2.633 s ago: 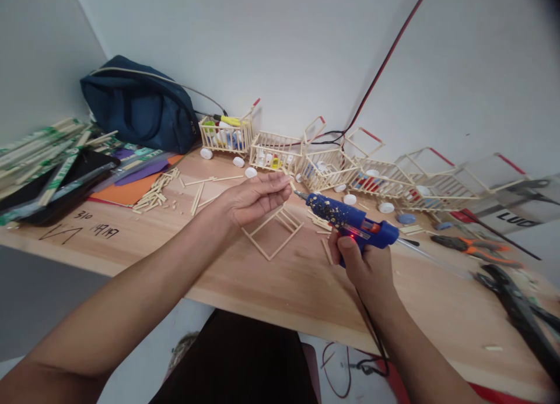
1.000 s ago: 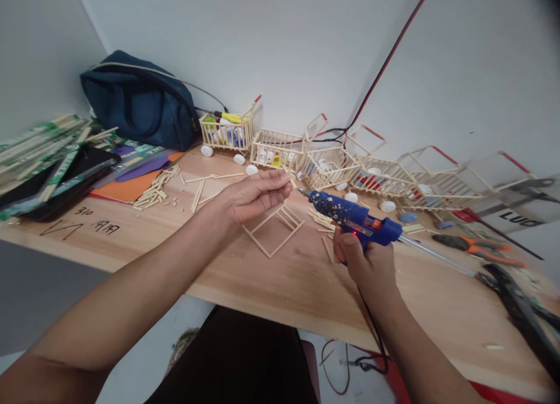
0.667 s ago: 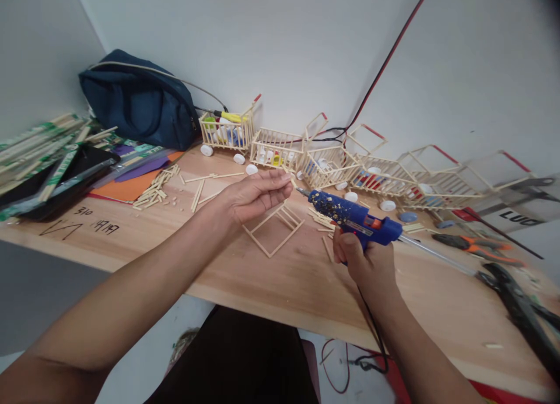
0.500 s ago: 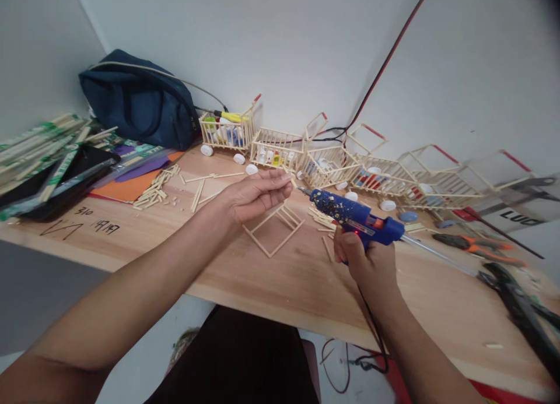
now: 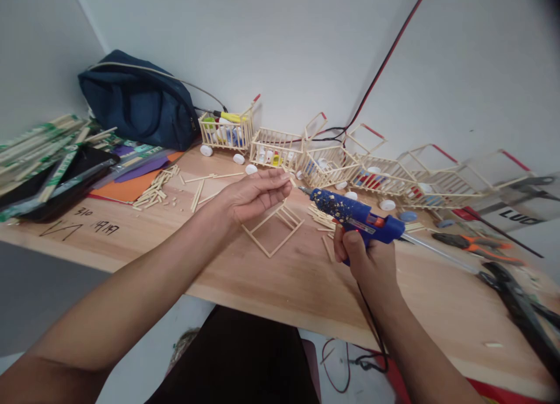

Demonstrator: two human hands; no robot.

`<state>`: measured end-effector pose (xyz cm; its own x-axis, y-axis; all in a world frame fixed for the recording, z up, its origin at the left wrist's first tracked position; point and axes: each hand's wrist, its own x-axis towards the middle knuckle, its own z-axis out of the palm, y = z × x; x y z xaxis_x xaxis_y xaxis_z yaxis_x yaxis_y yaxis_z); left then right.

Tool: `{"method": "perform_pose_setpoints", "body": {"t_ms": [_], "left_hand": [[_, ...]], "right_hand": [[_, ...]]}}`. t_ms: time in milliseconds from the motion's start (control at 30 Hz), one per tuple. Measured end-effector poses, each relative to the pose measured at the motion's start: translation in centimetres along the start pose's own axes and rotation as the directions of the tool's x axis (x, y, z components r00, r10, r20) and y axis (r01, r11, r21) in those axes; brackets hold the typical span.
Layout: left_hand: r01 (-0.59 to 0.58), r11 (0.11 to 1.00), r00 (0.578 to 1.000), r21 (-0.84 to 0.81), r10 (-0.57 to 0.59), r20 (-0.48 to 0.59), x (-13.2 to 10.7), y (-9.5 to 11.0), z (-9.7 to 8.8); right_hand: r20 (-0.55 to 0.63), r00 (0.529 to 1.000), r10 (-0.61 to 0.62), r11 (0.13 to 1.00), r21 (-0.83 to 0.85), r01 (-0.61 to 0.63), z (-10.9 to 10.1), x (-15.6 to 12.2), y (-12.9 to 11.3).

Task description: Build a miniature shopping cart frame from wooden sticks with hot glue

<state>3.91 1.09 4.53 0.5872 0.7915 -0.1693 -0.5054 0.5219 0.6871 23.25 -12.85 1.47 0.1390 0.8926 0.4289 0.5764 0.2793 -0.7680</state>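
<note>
Pinched in my left hand [image 5: 262, 194] is a short wooden stick [image 5: 289, 176], mostly covered by the fingertips. My right hand [image 5: 370, 258] is wrapped round the handle of a blue glue gun [image 5: 341, 206], its body flecked with dried bits and a small red light lit. The gun's nozzle points left, at or very close to the stick; whether they touch I cannot tell. A clear glue stick [image 5: 437, 253] juts from the gun's rear. Below my left hand, a small frame of wooden sticks [image 5: 284, 239] lies on the table, partly hidden by that hand.
Several small stick-built carts [image 5: 227, 130] with bottle-cap wheels line the wall. Loose cut sticks [image 5: 153, 189] lie left, near a dark blue bag [image 5: 135, 101] and packets of chopsticks [image 5: 39, 141]. Orange-handled pliers [image 5: 476, 246] and a black-handled tool [image 5: 516, 311] rest at right. The gun's cord [image 5: 371, 311] hangs over the table edge.
Almost nothing differs. Both hands, the stick and the glue gun keep nearly the same positions, with only a tiny shift of the view.
</note>
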Motion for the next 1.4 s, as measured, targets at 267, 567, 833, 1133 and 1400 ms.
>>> {"method": "perform_pose_setpoints", "body": {"t_ms": [267, 567, 833, 1133, 1400], "left_hand": [[-0.017, 1.000, 1.000, 0.026, 0.016, 0.009, 0.0, 0.0, 0.1], [-0.036, 0.995, 0.999, 0.098, 0.035, 0.004, 0.1, -0.1, -0.2], [-0.029, 0.984, 0.999, 0.173, 0.033, -0.020, -0.3, -0.4, 0.3], [-0.025, 0.976, 1.000, 0.216, 0.025, 0.004, -0.2, -0.7, 0.2], [-0.029, 0.976, 0.999, 0.217, 0.020, 0.043, -0.1, -0.5, 0.0]], "right_hand": [[0.011, 1.000, 0.013, 0.985, 0.171, -0.015, 0.1, -0.1, -0.6], [-0.103, 0.994, 0.046, 0.939, 0.344, -0.008, 0.7, -0.3, -2.1], [-0.128, 0.990, 0.061, 0.929, 0.369, -0.009, 0.3, -0.4, -1.8], [-0.162, 0.986, 0.046, 0.982, 0.191, -0.014, -0.4, 0.1, -1.2], [-0.275, 0.957, 0.096, 0.729, -0.635, -0.255, -6.8, -0.2, -1.3]]}}
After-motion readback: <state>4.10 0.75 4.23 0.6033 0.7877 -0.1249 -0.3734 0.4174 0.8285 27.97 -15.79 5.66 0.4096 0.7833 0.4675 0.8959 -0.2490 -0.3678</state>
